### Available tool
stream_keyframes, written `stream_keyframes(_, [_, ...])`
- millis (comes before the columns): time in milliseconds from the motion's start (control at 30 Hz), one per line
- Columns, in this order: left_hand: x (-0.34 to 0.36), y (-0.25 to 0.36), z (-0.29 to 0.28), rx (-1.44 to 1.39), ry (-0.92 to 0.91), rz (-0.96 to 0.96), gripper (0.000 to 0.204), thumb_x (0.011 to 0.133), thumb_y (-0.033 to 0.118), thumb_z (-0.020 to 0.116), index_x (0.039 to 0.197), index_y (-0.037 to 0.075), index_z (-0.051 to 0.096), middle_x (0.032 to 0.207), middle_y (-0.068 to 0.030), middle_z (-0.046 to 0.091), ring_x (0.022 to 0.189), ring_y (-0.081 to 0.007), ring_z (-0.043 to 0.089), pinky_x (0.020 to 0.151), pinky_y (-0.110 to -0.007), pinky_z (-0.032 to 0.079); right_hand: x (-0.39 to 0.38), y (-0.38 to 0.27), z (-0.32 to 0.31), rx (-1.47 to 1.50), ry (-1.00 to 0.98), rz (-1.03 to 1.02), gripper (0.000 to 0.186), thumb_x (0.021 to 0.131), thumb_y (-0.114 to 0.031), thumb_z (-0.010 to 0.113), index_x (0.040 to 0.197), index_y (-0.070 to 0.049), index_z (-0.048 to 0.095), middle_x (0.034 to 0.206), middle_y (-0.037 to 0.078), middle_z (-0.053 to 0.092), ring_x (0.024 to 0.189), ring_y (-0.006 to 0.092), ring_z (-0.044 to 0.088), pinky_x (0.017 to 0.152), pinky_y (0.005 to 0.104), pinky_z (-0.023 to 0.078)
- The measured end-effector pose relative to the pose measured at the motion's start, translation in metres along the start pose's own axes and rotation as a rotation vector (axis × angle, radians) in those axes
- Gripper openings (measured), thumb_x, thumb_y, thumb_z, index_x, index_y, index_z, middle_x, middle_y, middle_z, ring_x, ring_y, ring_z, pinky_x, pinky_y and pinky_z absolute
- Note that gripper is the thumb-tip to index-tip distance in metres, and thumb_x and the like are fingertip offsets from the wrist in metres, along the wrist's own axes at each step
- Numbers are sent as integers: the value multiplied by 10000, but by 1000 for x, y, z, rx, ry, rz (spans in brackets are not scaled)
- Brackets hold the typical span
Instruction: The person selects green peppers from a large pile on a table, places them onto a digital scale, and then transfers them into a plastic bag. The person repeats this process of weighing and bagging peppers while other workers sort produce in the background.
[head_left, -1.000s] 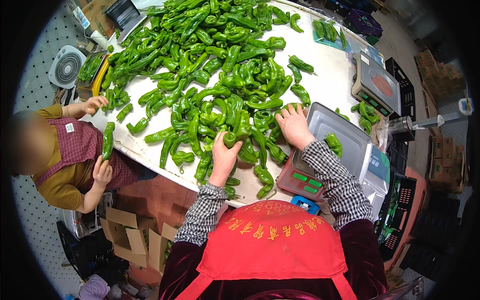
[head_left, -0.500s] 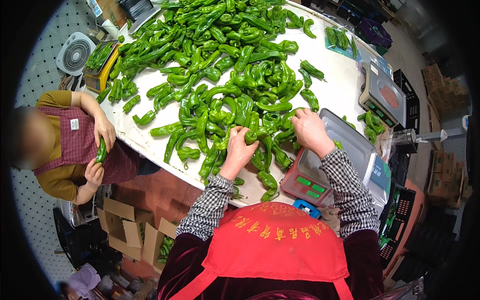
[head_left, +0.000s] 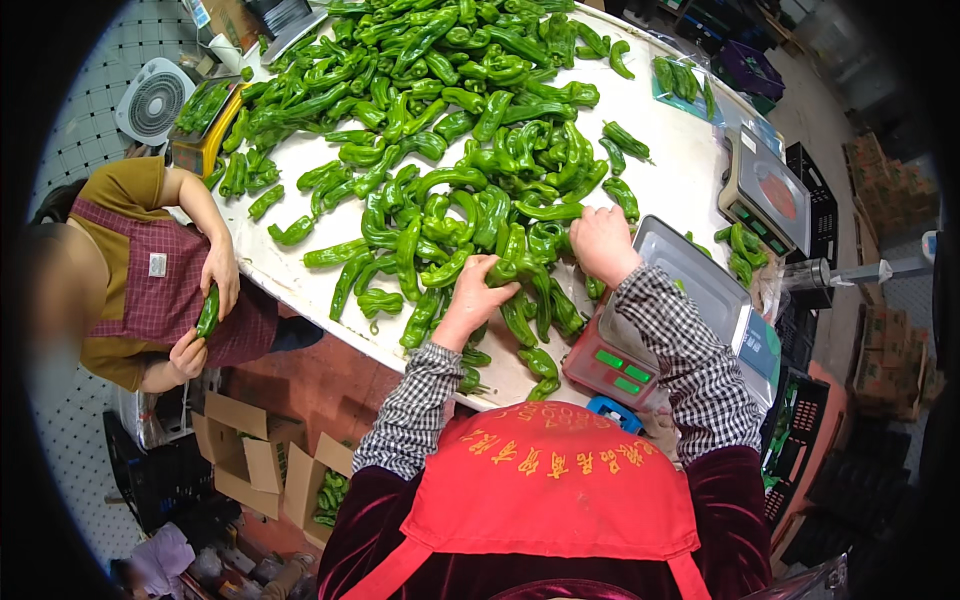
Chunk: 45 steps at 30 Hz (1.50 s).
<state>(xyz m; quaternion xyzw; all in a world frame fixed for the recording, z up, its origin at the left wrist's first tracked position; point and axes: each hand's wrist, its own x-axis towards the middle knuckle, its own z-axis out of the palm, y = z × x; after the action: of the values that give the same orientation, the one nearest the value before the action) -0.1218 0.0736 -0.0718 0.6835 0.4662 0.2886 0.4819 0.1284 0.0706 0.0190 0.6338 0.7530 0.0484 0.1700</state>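
Note:
My left hand [head_left: 475,295] grips a green pepper [head_left: 505,267] in the middle of the pile [head_left: 450,160], thumb and fingers around it. My right hand [head_left: 605,245] is at the pile's right edge, just left of the grey scale tray [head_left: 700,305], its fingers curled in; what they hold is hidden. The tray sits on a red scale [head_left: 615,370] with green displays and holds some pepper, largely behind my right sleeve.
A co-worker [head_left: 180,270] at left holds a pepper [head_left: 208,310] in two hands. A second scale [head_left: 770,185] and bagged peppers [head_left: 680,80] lie along the right. A yellow scale [head_left: 205,150] is at upper left; open cartons [head_left: 250,455] are below the white table [head_left: 340,230].
My right hand has moved left and slightly up from the tray's edge, its fingers more curled. My left hand stays on a pepper. The co-worker's hands have come together on one pepper.

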Motion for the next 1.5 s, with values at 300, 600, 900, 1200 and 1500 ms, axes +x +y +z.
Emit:
stream_keyframes(300, [5,9,-13,-427,-176,-139,378,844,120,781,1191,-8,701,1069,-79,739,933,-169,681,876,-311,544,3,-61,52,1218,-51,442,564,936,-449,646,1190,53,676,1124,239,727,1034,307,705,917,400,530])
stream_keyframes(600, [-9,33,-28,-920,-93,-305,276,950,97,706,1203,-10,679,1102,-51,727,936,-133,679,849,-292,554,-38,-103,19,2280,196,522,455,1005,-257,682,1332,18,526,1222,111,650,1102,170,604,962,324,496])
stream_keyframes(900, [-5,134,31,-950,-344,-186,277,960,123,709,1197,-8,651,1100,-46,705,946,-132,671,836,-286,550,-130,-12,-19,2208,481,420,486,940,-128,722,1354,13,511,1197,83,649,1052,150,624,933,287,520])
stream_keyframes(1200, [2,169,160,-688,-577,-225,790,958,145,706,1588,5,249,1492,-206,453,1315,-255,524,1074,-351,453,-232,73,60,1129,798,909,573,891,-154,746,1390,23,528,1249,205,661,1131,309,652,982,384,516])
stream_keyframes(1500, [-17,115,186,-191,-387,249,739,933,117,632,1569,-49,295,1555,-318,370,1450,-429,383,1210,-413,317,-272,62,97,922,577,924,515,933,-62,644,1425,6,510,1420,258,536,1303,422,538,1096,437,438])
